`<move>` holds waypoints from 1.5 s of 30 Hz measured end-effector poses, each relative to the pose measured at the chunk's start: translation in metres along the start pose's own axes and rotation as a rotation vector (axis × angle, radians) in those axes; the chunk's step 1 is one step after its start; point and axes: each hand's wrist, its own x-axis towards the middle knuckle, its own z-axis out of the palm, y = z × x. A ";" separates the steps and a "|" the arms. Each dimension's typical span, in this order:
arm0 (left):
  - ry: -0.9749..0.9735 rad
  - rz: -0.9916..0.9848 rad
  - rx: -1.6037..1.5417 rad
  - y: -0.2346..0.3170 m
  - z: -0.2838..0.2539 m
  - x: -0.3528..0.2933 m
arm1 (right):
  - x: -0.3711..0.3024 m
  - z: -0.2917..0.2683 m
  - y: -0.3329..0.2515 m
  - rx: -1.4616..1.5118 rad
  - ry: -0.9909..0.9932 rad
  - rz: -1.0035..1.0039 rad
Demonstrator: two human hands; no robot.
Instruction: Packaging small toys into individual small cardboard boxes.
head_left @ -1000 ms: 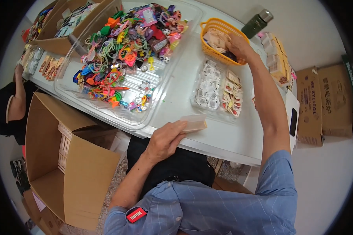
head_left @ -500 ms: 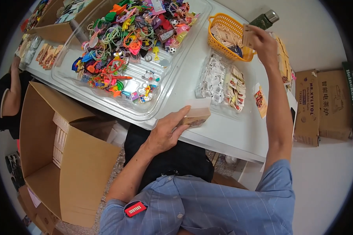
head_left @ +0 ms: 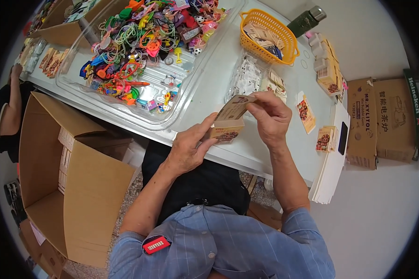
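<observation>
One white-topped table (head_left: 214, 83) spans the view. Beside it stands one large brown cardboard carton (head_left: 95, 204), flaps open, with white boxy packs stacked inside (too overlapped to count). One wide clear plastic tray (head_left: 184, 74) on the table holds a tangled, multicoloured heap of small trinkets, likewise past counting. Farther right, one yellow slatted plastic basket (head_left: 248, 43) contains overlapping beige cards. Near it stands one dark green metal-capped bottle (head_left: 305, 23).

The left hand (head_left: 188, 146) is partly closed, its fingers and thumb gripping one small beige picture-printed paper box (head_left: 228, 133) from the left, over the table's near edge. The right hand (head_left: 272, 114), fingers bent, pinches the upper right end of one flat beige printed card (head_left: 236, 108), which slants over the box, its lower end at the box's top. The box therefore sits between the hands, nearer the left.
</observation>
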 end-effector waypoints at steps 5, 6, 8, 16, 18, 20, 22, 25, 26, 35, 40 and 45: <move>0.027 0.091 0.042 -0.001 0.003 0.002 | 0.012 -0.018 -0.015 -0.287 -0.151 -0.066; 0.023 0.091 0.040 -0.001 0.003 0.001 | 0.014 -0.018 -0.018 -0.289 -0.146 -0.065; 0.022 0.031 -0.002 -0.001 0.001 -0.001 | 0.017 -0.014 -0.022 -0.592 -0.389 -0.259; 0.035 0.055 0.000 0.000 0.000 -0.001 | 0.010 -0.025 -0.033 -0.824 -0.356 -0.300; 0.036 0.083 0.011 0.000 0.000 -0.001 | 0.023 -0.043 -0.043 -0.940 0.002 -0.133; 0.017 0.019 -0.013 0.003 0.000 -0.001 | 0.044 -0.070 -0.040 -1.288 -0.058 -0.078; 0.014 0.019 -0.015 0.003 0.000 0.000 | 0.057 -0.088 -0.032 -1.434 -0.222 0.005; 0.027 0.034 -0.011 -0.001 0.001 0.000 | 0.057 -0.090 -0.022 -1.579 -0.454 0.040; 0.027 0.057 -0.015 -0.001 0.002 -0.001 | 0.055 -0.090 -0.020 -1.597 -0.502 -0.002; 0.016 0.003 -0.008 0.001 -0.001 -0.001 | 0.052 -0.093 -0.016 -1.364 -0.329 0.105; 0.018 0.016 -0.034 0.002 0.001 -0.001 | 0.040 -0.093 -0.015 -1.323 -0.317 0.014; 0.027 0.029 -0.022 0.000 0.001 -0.001 | 0.044 -0.090 -0.016 -1.162 -0.202 0.273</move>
